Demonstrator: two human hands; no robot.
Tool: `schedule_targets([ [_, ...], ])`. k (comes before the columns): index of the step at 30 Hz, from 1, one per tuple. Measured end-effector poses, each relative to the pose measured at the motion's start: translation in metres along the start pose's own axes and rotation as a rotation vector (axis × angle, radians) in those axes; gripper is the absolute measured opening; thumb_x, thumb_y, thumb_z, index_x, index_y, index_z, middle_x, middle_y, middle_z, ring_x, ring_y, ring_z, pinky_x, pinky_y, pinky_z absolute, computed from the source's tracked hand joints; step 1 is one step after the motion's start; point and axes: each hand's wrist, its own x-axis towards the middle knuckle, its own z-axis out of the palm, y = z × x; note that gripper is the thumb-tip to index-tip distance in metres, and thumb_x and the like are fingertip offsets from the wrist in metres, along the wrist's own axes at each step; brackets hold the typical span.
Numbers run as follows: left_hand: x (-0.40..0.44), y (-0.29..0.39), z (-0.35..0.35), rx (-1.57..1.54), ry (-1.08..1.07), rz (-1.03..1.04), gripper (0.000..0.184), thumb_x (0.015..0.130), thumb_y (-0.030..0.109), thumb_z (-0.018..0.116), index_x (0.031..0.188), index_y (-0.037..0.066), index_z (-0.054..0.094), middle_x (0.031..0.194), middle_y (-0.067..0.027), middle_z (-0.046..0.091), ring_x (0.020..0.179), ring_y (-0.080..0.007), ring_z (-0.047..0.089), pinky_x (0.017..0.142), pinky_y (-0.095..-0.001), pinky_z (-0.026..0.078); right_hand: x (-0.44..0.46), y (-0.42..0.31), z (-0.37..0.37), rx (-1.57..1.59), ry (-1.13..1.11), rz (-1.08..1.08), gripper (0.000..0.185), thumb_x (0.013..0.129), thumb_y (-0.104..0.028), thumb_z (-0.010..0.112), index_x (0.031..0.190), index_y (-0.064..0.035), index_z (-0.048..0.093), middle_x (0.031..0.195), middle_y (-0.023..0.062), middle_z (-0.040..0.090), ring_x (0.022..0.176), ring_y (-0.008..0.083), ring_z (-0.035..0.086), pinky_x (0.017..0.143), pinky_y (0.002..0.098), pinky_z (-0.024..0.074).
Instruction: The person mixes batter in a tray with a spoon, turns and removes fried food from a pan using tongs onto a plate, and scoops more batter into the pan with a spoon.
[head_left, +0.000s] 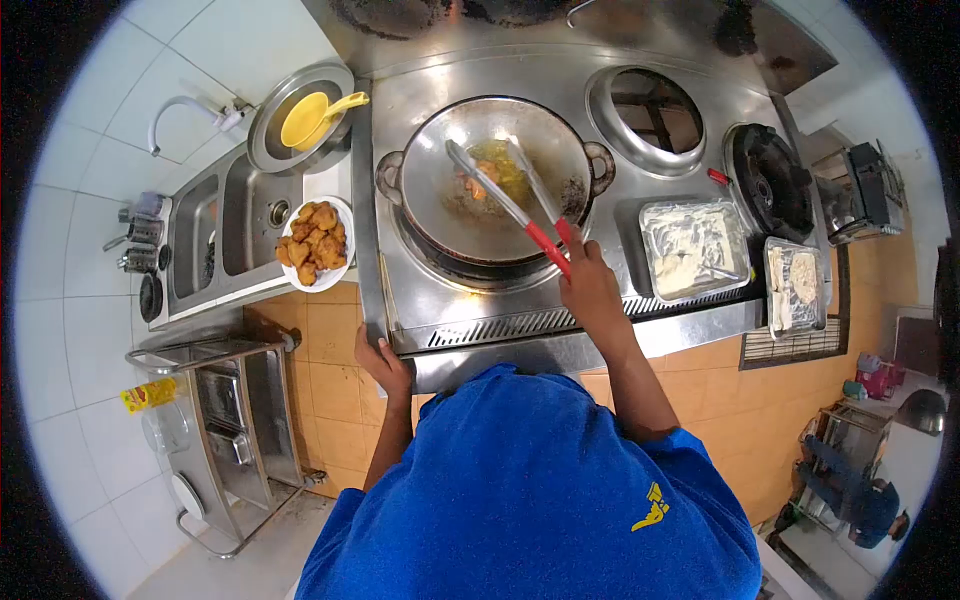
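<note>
My right hand [592,290] is closed around the red handles of metal tongs [515,208], whose arms are spread over a large wok [440,190]. Between the tong tips, a browned piece of food [482,180] lies in the oil at the wok's bottom; whether the tips touch it I cannot tell. My left hand [385,362] rests at the front left edge of the steel stove [460,350], fingers partly extended and holding nothing. To the left of the wok, a white plate [345,268] is piled with fried brown pieces [315,240].
A tray with white batter [695,250] and a tray of coated pieces [797,285] lie right of the wok. Behind are an open burner ring [655,115] and a black burner [768,180]. A yellow ladle [310,120] sits in a basin by the sink [250,210]. Another person [860,500] is far right.
</note>
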Motion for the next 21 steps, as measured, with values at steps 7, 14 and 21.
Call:
schedule_targets([
  [7, 0.001, 0.004, -0.002, -0.013, -0.022, 0.003, 0.041, 0.090, 0.016, 0.043, 0.124, -0.007, 0.041, 0.123, -0.0234, 0.044, 0.114, -0.0365, 0.040, 0.098, -0.0420, 0.028, 0.004, 0.010, 0.014, -0.061, -0.045, -0.047, 0.062, 0.073, -0.002, 0.057, 0.129, 0.0054, 0.032, 0.099, 0.0255, 0.050, 0.079, 0.0419, 0.059, 0.066, 0.0459, 0.0511],
  [14, 0.001, 0.000, -0.001, -0.010, -0.018, -0.011, 0.041, 0.090, 0.016, 0.043, 0.125, -0.007, 0.040, 0.124, -0.0232, 0.044, 0.114, -0.0363, 0.039, 0.099, -0.0422, 0.028, 0.009, 0.016, 0.019, -0.106, -0.086, 0.007, 0.063, 0.074, -0.002, 0.057, 0.130, 0.0031, 0.031, 0.099, 0.0257, 0.049, 0.079, 0.0426, 0.058, 0.067, 0.0462, 0.0509],
  [21, 0.001, 0.001, -0.002, -0.035, -0.021, -0.030, 0.042, 0.089, 0.014, 0.044, 0.125, -0.007, 0.040, 0.123, -0.0233, 0.044, 0.114, -0.0366, 0.039, 0.099, -0.0424, 0.027, 0.008, 0.008, 0.007, -0.062, -0.059, 0.012, 0.061, 0.074, -0.002, 0.056, 0.130, 0.0029, 0.032, 0.099, 0.0267, 0.049, 0.082, 0.0432, 0.058, 0.069, 0.0464, 0.0507],
])
